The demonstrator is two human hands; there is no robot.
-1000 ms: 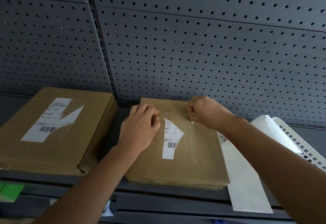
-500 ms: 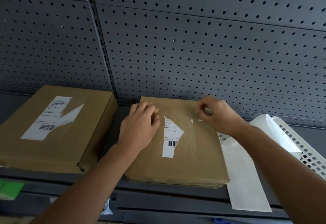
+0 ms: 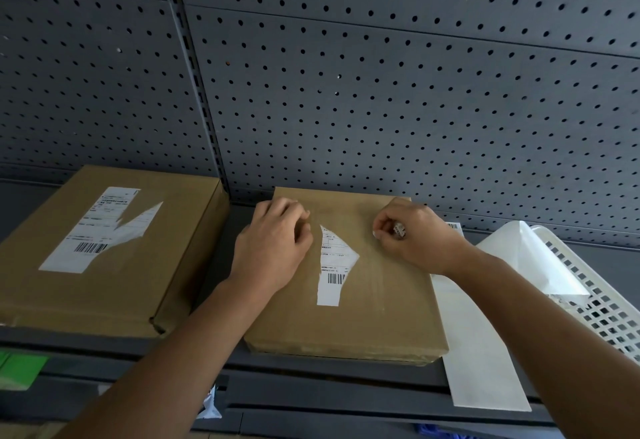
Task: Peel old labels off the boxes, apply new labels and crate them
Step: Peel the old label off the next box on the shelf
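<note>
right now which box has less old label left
The middle box: only a narrow strip remains; the left box keeps most of its label.

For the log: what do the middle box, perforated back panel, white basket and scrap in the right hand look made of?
Middle box: brown cardboard, matte, creased edges. Back panel: probably painted sheet metal, evenly punched holes. White basket: likely moulded plastic, smooth, gridded openings. Scrap in right hand: crumpled white paper, apparently.
</note>
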